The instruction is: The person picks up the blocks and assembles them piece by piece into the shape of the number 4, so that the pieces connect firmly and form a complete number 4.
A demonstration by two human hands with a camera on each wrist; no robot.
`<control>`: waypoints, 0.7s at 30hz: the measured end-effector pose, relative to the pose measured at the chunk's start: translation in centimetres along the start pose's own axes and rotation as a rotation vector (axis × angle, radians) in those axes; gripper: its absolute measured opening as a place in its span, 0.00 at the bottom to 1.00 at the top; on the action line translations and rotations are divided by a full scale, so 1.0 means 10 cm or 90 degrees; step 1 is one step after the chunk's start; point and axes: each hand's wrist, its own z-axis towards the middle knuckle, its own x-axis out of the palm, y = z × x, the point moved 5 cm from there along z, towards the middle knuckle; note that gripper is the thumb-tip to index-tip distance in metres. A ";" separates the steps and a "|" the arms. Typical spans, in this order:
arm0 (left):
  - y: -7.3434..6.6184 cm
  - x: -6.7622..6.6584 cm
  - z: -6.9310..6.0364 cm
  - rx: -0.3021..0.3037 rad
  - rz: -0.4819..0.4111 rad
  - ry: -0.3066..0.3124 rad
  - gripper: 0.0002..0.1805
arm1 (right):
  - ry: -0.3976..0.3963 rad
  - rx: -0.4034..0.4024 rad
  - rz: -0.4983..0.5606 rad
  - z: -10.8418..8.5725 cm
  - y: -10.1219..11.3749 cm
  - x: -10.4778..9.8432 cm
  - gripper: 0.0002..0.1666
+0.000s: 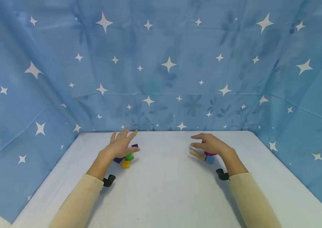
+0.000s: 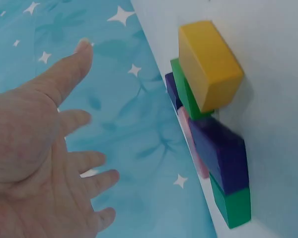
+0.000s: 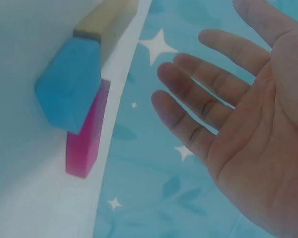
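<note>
The left hand [image 1: 119,147] hovers with spread fingers above a group of blocks and holds nothing. In the left wrist view that group has a yellow block [image 2: 208,64], a dark purple block [image 2: 221,153], a green block [image 2: 232,206], a pink piece [image 2: 192,141] and others behind. The right hand [image 1: 210,144] is raised near a second group, fingers extended and nothing held. There a blue block [image 3: 72,84] touches a tan block [image 3: 107,22], and a magenta block [image 3: 87,134] lies beside them. The left palm [image 2: 35,153] and right palm [image 3: 268,114] both show empty.
The blocks lie on a white table [image 1: 161,190] in two groups, left and right. Blue curtains [image 1: 161,76] with white stars stand behind the table and along both sides. Dark wrist-camera mounts [image 1: 109,180] show under both forearms.
</note>
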 end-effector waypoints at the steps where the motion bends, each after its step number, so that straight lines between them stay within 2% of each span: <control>1: 0.01 -0.01 -0.01 0.001 -0.005 0.001 0.50 | 0.005 0.002 0.000 -0.01 -0.01 -0.01 0.38; 9: 0.11 -0.07 -0.07 0.002 -0.016 0.007 0.50 | 0.028 0.007 0.011 -0.05 -0.10 -0.09 0.35; 14: 0.17 -0.07 -0.09 0.000 -0.031 0.015 0.49 | 0.060 0.018 0.020 -0.08 -0.15 -0.11 0.34; 21: 0.19 -0.05 -0.11 0.004 -0.049 0.050 0.43 | 0.106 0.042 0.003 -0.12 -0.20 -0.11 0.32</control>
